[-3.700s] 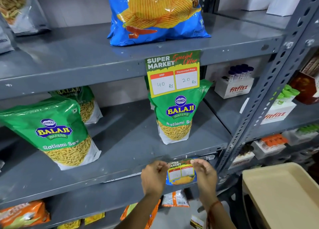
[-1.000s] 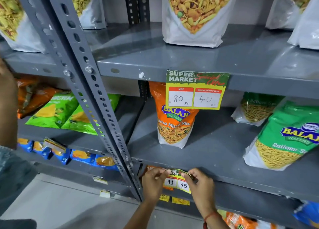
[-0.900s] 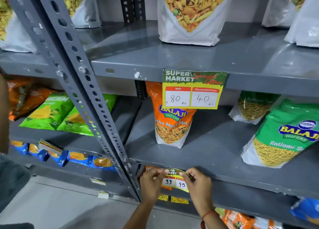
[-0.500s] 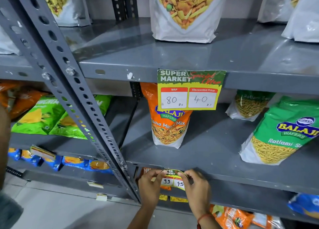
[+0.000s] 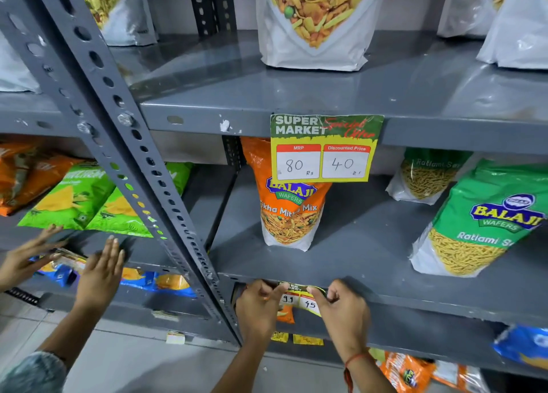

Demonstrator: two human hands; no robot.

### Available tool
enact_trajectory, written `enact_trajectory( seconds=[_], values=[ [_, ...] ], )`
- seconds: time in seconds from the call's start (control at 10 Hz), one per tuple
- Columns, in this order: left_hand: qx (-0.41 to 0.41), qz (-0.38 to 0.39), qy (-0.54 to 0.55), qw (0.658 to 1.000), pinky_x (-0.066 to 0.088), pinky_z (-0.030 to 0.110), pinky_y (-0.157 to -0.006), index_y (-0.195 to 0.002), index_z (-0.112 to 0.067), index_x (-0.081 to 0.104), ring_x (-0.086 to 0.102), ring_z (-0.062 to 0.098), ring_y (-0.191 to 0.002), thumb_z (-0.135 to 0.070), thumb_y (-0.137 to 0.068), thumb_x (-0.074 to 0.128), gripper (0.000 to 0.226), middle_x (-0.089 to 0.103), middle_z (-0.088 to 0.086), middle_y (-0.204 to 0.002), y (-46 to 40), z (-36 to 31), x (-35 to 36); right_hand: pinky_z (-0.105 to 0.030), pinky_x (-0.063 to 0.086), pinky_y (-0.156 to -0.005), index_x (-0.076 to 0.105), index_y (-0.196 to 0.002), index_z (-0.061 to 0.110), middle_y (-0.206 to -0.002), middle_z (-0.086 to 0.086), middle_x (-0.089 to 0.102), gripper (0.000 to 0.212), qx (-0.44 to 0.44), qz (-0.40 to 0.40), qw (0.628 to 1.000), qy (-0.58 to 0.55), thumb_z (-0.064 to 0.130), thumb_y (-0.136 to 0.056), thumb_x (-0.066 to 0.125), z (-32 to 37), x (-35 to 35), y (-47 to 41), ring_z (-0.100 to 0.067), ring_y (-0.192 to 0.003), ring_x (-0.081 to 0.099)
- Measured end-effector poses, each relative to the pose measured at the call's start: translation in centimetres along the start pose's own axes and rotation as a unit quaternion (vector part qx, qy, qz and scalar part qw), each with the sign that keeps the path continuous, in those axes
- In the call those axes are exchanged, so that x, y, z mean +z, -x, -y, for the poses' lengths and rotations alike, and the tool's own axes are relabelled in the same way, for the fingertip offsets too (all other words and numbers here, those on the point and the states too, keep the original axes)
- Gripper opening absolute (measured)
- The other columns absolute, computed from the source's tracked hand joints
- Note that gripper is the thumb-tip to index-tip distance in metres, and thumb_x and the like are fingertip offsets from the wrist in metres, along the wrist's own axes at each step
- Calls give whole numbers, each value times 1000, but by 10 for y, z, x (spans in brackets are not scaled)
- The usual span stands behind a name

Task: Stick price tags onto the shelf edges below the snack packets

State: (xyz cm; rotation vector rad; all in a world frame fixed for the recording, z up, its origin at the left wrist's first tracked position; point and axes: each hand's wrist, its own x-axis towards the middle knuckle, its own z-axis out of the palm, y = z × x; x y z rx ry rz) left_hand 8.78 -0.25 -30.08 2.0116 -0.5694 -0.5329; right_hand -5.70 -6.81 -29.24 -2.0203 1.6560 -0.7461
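A small price tag (image 5: 300,300) marked 99 and 45 lies against the front edge of the grey shelf (image 5: 415,306), below an orange Balaji mix packet (image 5: 289,211). My left hand (image 5: 258,312) pinches its left end and my right hand (image 5: 344,312) presses its right end; the tag's top is partly hidden by my fingers. One shelf edge up hangs a stuck tag (image 5: 324,148) reading 80 and 40, under a white mix packet (image 5: 314,22).
Another person's two hands (image 5: 98,274) (image 5: 26,256) reach at the left bay's shelf edge by green chip packets (image 5: 89,200). A slotted grey upright (image 5: 124,143) divides the bays. Green Ratlami Sev packets (image 5: 486,220) stand right. Blue and orange packets lie lower down.
I shifted from the right-hand bay to this one and hold a different tag at its shelf edge. In the last second another person's hands have come in at the left.
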Motion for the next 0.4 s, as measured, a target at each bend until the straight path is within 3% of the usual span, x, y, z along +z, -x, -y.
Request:
enact_trajectory(
  seconds=[0.1, 0.2, 0.3, 0.4],
  values=[
    [-9, 0, 12, 1000, 40, 19, -52, -65, -14, 62, 63, 6, -58, -48, -72, 79, 38, 68, -2, -61, 6, -6, -5, -21, 16, -39, 35, -56, 19, -40, 8, 36, 52, 1, 6, 1000, 17, 50, -74, 73, -4, -10, 0, -4, -38, 35],
    [-5, -23, 22, 999, 39, 23, -54, -65, -15, 63, 63, 10, -63, -45, -75, 77, 34, 68, -3, -62, 11, -4, -11, -20, 14, -41, 38, -56, 17, -40, 7, 37, 49, 1, -4, 1000, 23, 41, -77, 74, -13, -22, 3, -3, -38, 33],
    [-6, -30, 15, 999, 37, 24, -54, -62, -20, 58, 61, 14, -65, -42, -78, 76, 32, 66, -4, -63, 19, 0, -18, -20, 15, -41, 39, -57, 17, -43, 5, 42, 45, 6, -10, 1000, 16, 37, -77, 75, -27, -35, 5, -12, -39, 37],
    [-12, -30, -13, 999, 44, 32, -58, -64, -19, 57, 62, 22, -66, -45, -78, 74, 35, 67, -1, -65, 33, 10, -20, -26, 30, -44, 46, -63, 19, -55, 3, 59, 36, 7, 17, 1000, 1, 39, -75, 74, -43, -48, 14, -28, -56, 60]
  ],
)
